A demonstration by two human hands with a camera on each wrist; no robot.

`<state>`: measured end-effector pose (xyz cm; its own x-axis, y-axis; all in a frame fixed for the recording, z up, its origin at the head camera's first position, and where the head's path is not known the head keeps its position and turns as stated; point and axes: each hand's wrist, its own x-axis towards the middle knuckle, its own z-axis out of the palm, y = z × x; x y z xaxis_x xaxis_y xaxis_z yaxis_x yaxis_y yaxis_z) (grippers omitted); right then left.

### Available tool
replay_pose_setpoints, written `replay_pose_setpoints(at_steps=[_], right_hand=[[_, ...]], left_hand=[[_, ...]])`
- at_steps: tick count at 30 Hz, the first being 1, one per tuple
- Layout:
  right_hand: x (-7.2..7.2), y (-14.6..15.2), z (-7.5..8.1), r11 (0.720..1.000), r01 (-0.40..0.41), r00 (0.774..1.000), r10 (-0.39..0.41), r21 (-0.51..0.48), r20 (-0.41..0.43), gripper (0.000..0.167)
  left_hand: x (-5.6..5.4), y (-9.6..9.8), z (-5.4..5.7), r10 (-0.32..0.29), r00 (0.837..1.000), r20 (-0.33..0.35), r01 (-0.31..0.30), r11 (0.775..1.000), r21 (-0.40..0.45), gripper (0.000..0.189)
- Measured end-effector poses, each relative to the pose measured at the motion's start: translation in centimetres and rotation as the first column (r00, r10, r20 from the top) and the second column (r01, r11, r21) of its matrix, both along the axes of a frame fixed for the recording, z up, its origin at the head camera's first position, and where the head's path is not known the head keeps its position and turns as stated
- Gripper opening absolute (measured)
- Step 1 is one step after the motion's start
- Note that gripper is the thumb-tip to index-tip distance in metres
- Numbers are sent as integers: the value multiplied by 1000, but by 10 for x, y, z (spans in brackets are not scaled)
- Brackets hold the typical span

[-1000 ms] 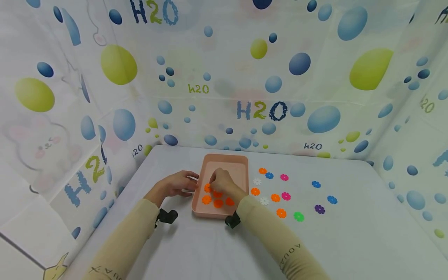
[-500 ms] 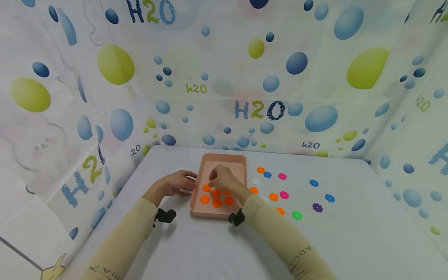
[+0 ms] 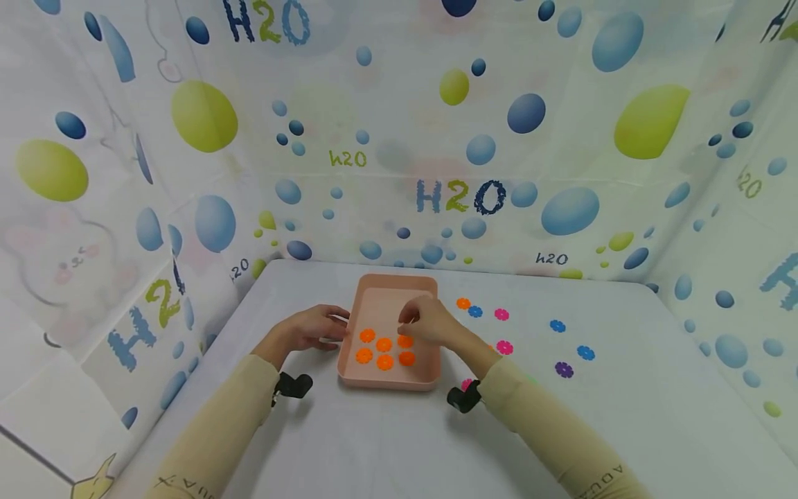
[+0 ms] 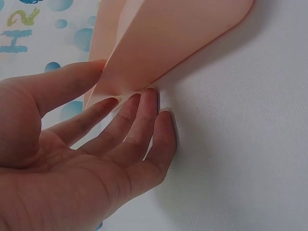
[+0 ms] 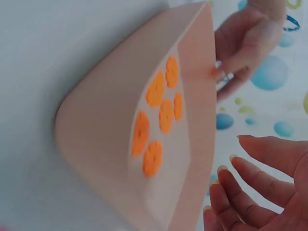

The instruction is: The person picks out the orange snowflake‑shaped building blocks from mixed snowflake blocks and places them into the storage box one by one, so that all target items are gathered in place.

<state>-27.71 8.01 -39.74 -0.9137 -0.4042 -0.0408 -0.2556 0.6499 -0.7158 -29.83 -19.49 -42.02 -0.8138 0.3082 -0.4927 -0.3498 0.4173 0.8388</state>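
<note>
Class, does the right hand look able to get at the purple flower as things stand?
Probably yes: the right hand appears to hold nothing, and nothing lies over the purple flower.

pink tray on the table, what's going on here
A person's left hand touches the left edge of the tray. The right hand is over the tray, fingers parted, holding nothing visible. Six orange pieces lie inside. More pieces, in several colours, lie on the table to its right.
</note>
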Motion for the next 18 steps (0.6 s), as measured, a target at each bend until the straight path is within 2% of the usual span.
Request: replay_pose_setpoints(at_steps=[3,11,18], right_hand=[[2,18,3,1000,19,1000,-19,2,19,15],[5,67,6,1000,8,1000,-7,24,-24,24],[8,103,-1,996,44,999,-43,83,-15,28]], left_hand=[[0,0,-1,5,1000,-2,-5,1000,2,58],[-1,-1,-4,27,1000,0,-27,1000,3,57],[0,-1,-2,13,1000,-12,-13,1000,-2,58]])
